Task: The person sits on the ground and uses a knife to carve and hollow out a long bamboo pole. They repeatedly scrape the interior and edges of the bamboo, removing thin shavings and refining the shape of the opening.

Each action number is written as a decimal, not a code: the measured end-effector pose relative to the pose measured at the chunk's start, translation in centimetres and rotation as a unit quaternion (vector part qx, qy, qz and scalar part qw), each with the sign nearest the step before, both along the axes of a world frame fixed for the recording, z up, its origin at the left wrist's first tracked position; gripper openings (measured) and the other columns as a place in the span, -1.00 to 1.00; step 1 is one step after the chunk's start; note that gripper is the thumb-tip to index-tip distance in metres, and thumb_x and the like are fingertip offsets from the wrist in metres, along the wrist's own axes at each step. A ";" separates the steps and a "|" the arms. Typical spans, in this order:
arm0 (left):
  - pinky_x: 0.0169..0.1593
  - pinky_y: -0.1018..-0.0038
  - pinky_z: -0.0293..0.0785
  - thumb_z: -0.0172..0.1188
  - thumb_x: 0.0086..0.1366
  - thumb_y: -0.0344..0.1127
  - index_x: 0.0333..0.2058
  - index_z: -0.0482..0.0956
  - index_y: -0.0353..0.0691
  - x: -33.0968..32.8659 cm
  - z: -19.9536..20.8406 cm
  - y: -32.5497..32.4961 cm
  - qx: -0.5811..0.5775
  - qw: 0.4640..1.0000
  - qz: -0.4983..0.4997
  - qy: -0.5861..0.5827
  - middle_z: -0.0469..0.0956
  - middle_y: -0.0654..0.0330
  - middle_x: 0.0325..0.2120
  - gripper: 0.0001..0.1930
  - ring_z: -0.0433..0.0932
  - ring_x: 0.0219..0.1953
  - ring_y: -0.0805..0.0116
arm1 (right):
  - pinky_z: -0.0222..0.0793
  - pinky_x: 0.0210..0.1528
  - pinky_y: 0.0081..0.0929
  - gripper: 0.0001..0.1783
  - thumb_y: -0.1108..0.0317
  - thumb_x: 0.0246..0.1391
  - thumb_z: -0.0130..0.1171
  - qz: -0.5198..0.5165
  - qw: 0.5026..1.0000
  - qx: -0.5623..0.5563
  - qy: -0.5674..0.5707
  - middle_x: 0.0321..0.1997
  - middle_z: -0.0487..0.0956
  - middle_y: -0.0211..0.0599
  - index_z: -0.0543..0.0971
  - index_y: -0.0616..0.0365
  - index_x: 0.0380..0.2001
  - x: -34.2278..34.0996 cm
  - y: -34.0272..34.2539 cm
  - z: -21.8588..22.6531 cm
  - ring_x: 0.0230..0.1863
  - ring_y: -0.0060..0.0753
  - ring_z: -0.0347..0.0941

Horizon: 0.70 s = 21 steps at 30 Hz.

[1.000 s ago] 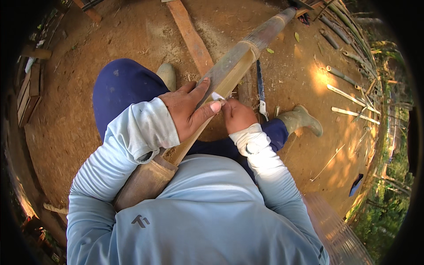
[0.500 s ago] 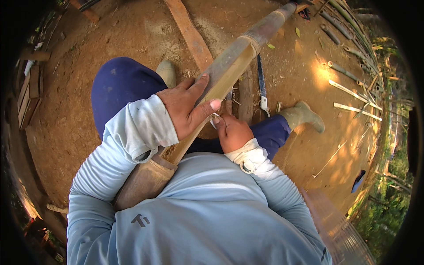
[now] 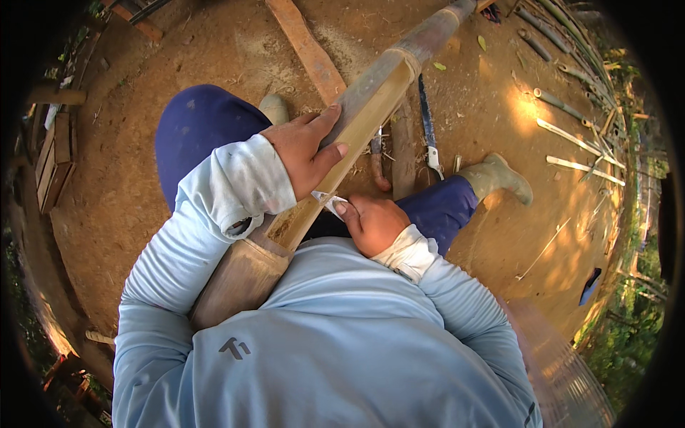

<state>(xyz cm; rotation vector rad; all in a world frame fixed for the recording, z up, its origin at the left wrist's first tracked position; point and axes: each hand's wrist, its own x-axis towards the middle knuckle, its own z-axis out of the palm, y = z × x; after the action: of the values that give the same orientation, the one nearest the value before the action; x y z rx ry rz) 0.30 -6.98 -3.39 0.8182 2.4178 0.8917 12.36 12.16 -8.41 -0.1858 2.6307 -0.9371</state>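
Note:
A thick bamboo pole (image 3: 432,36) slants from my lap up to the far right, with a long opening cut lengthwise into its side. My left hand (image 3: 296,153) grips the pole near its middle, fingers over the far side and thumb by the opening's edge. Nearer my body, my right hand (image 3: 380,222) is closed on a small flat whitish piece (image 3: 327,200), pinched under the thumb. Its tip lies against the edge of the opening; whether it is a blade or a folded sheet I cannot tell.
On the dirt beyond the pole lie a handsaw (image 3: 428,121) with a white grip, a tool with a curved wooden handle (image 3: 378,167) and a reddish plank (image 3: 307,50). My boot (image 3: 496,178) stands right of them. Bamboo lengths (image 3: 560,107) and pale split strips (image 3: 585,170) lie farther right.
My right hand has slid the whitish piece down along the opening's edge, toward my body. More of the piece and the curved wooden handle now show. My left hand keeps its hold.

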 end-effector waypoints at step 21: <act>0.27 0.22 0.36 0.00 0.47 -0.15 0.39 0.15 -0.40 -0.7 -0.4 0.4 -0.031 0.999 -0.022 -0.013 0.47 -0.33 0.14 -0.36 0.49 0.19 -0.16 | 0.49 -0.34 0.03 -0.49 -0.09 0.37 0.01 0.155 0.982 -0.079 -0.078 -0.53 0.59 0.06 0.57 0.14 -0.43 1.0 -1.2 2.0 -0.43 0.23 0.57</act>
<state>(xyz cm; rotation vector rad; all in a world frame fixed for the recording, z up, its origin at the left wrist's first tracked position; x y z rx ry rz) -0.42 -6.58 -3.81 0.8292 2.3835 0.8021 13.35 11.01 -6.46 -0.5221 2.2979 -1.0051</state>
